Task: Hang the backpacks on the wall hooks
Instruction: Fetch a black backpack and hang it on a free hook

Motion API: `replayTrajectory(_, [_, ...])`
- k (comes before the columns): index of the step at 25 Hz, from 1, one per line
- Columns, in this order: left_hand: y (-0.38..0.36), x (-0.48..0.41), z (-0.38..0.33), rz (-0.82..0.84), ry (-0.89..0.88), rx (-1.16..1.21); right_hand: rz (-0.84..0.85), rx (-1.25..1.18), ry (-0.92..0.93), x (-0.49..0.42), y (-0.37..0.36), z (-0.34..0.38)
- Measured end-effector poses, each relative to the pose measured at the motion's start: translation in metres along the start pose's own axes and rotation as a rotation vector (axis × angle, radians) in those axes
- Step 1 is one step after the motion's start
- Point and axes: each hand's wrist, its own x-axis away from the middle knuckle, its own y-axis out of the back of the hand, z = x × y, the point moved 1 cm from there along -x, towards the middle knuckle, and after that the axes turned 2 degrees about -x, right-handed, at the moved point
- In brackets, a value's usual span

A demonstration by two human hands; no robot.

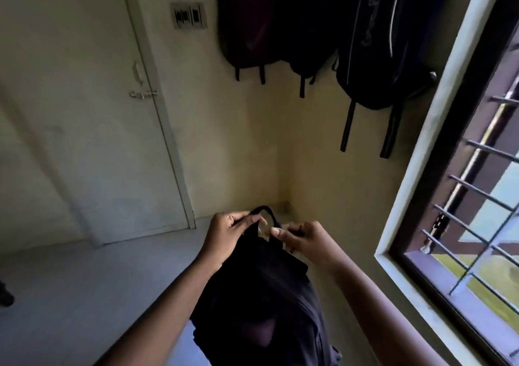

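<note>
I hold a black backpack [261, 295] in front of me, low in the frame, by its top. My left hand [230, 232] pinches the left end of its carry loop [265, 212]. My right hand [302, 238] grips the right end of the loop at the bag's top. The loop stands up between my thumbs. High on the wall ahead hang three dark backpacks: a maroon one [248, 23], a black one [304, 28] and a black one with white piping [376, 42]. Their hooks are out of view above the frame.
A closed white door [84, 107] with a latch is on the left. A switch plate [188, 15] is beside it. A barred window [477, 186] with a pale frame fills the right side. The grey floor [84, 295] lies below.
</note>
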Motion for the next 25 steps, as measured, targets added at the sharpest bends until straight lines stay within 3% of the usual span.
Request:
replayTrajectory(5, [0.005,-0.128,-0.016,0.036,-0.249,-0.206,-0.126,0.104,0.018,-0.112,0.049,0.021])
replayTrajectory(13, [0.035,-0.344,-0.068,0.099,-0.424,-0.191,-0.55,0.166,0.124,-0.3,0.104,0.079])
replayTrajectory(16, [0.041,-0.408,-0.079,0.208,-0.354,-0.041,-0.676,0.227,0.159,-0.357,0.129,0.105])
replayTrajectory(18, [0.036,-0.448,-0.082,0.246,-0.372,0.054,-0.736,0.244,0.151,-0.388,0.149,0.114])
replayTrajectory(25, [0.005,-0.565,-0.127,0.208,-0.675,0.024,-0.831,0.345,0.234,-0.467,0.221,0.133])
